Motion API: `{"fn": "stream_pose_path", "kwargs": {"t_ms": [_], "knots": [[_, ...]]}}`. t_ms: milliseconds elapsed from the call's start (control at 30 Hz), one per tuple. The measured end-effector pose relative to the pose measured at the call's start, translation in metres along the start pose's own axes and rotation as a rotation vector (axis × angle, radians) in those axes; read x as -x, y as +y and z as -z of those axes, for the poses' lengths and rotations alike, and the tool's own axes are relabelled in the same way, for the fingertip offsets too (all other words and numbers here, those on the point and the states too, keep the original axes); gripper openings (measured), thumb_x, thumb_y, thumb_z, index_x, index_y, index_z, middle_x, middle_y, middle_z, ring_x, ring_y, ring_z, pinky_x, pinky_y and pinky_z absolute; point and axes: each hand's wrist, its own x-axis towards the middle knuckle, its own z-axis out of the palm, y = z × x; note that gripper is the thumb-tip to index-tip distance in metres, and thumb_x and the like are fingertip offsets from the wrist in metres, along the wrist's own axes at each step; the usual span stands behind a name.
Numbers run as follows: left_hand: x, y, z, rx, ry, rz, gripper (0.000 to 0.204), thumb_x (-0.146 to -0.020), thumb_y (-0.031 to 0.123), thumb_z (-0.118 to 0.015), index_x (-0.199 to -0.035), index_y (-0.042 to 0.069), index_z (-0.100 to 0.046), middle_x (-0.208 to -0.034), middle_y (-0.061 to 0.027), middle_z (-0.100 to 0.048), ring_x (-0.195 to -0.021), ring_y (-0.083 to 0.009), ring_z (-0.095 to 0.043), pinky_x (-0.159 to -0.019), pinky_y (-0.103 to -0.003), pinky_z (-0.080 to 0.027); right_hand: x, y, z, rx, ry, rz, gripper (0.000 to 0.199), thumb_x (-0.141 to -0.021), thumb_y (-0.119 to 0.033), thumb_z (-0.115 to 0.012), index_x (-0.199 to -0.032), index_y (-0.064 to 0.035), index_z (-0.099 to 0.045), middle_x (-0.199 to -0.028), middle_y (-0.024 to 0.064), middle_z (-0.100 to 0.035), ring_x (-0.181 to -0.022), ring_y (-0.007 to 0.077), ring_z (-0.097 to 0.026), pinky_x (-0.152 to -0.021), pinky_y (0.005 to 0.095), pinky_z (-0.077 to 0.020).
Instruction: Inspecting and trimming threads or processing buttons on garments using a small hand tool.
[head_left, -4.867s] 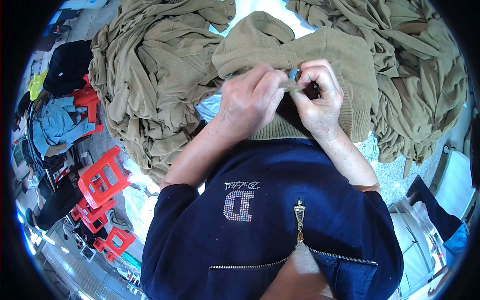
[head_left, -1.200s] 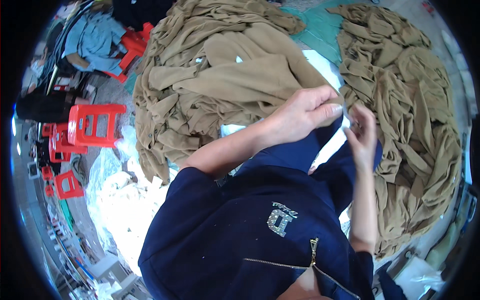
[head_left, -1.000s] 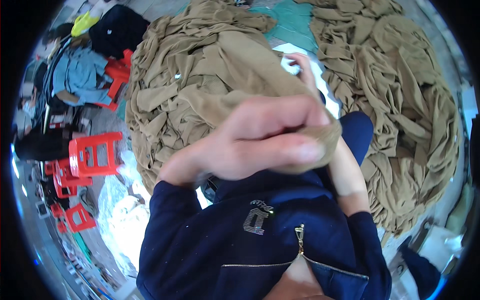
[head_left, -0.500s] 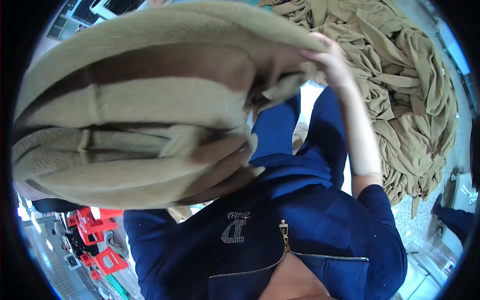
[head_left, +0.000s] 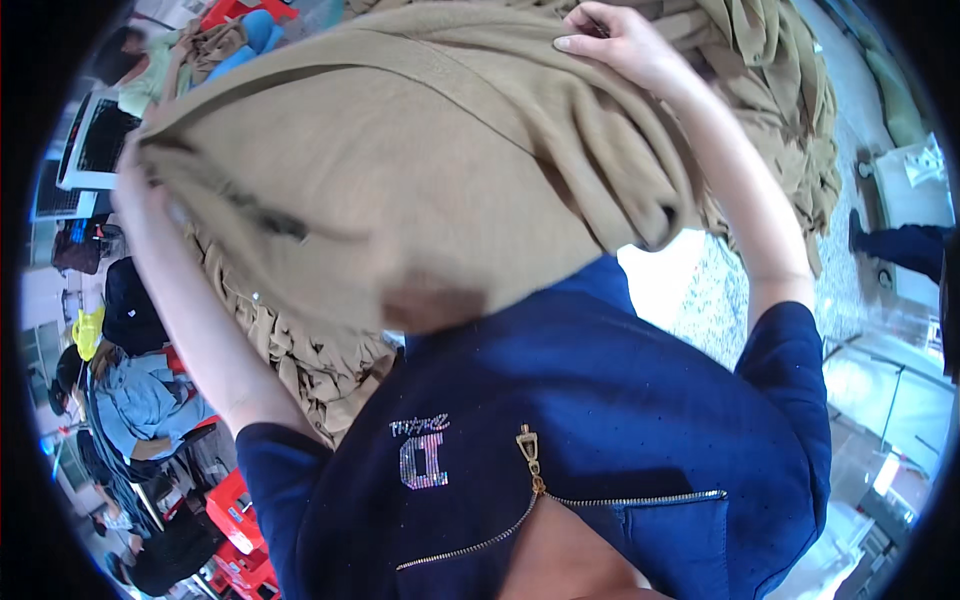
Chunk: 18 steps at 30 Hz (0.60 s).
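Through the head camera I am watching a brown garment [head_left: 400,160] being held up, spreading between both hands in front of the navy top [head_left: 590,410] that the person is wearing. The left hand [head_left: 143,195] is gripping the cloth at its far left end; the hand is blurring, and I am not making out every finger. The right hand [head_left: 632,48] is grasping the upper edge near its right end, its thumb pressing toward the curling fingers. A heap of brown garments [head_left: 775,110] is lying behind and to the right of that hand, and a second heap [head_left: 300,350] is showing below the left part of the cloth. Farther left, light-blue clothing [head_left: 150,395] is lying near red stools [head_left: 235,510]
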Motion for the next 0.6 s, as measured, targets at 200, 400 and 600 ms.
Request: {"fn": "stream_pose_path", "kwargs": {"t_ms": [200, 400, 600], "knots": [[0.170, -0.155, -0.077, -0.617, -0.555, -0.063, 0.029, -0.087, 0.021, -0.067, -0.111, 0.006, -0.063, -0.100, -0.0047, -0.067, -0.096, -0.0144, -0.060, -0.089, -0.030, -0.045, 0.099, 0.046, -0.061, 0.212, 0.082, 0.016, 0.028, -0.083, -0.030, -0.065, -0.096, -0.0056, -0.063, -0.095, 0.0112, -0.061, -0.093, 0.0285, -0.061, -0.081, 0.0370, -0.0489], [0.311, -0.201, -0.147, -0.003, -1.081, 0.856, 0.028, -0.100, 0.021, -0.048, -0.106, -0.004, -0.057, -0.102, -0.0196, -0.066, -0.092, -0.0254, -0.066, -0.084, -0.036, -0.054, 0.196, 0.033, -0.080, 0.500, 0.172, 0.122, 0.040, -0.067, -0.019, -0.074, -0.101, -0.0054, -0.058, -0.107, 0.0129, -0.054, -0.096, 0.0331, -0.055, -0.081, 0.0398, -0.0474], [0.330, -0.193, -0.195, 0.197, -1.094, 0.827, 0.032, -0.100, 0.028, -0.048, -0.111, -0.002, -0.054, -0.110, -0.0201, -0.063, -0.101, -0.0253, -0.063, -0.087, -0.036, -0.052, 0.194, 0.047, -0.032, -0.086, 0.337, -0.360, 0.021, -0.079, -0.006, -0.058, -0.099, -0.0033, -0.063, -0.081, 0.0019, -0.064, -0.074, 0.0163, -0.061, -0.069, 0.0295, -0.0485]]}}
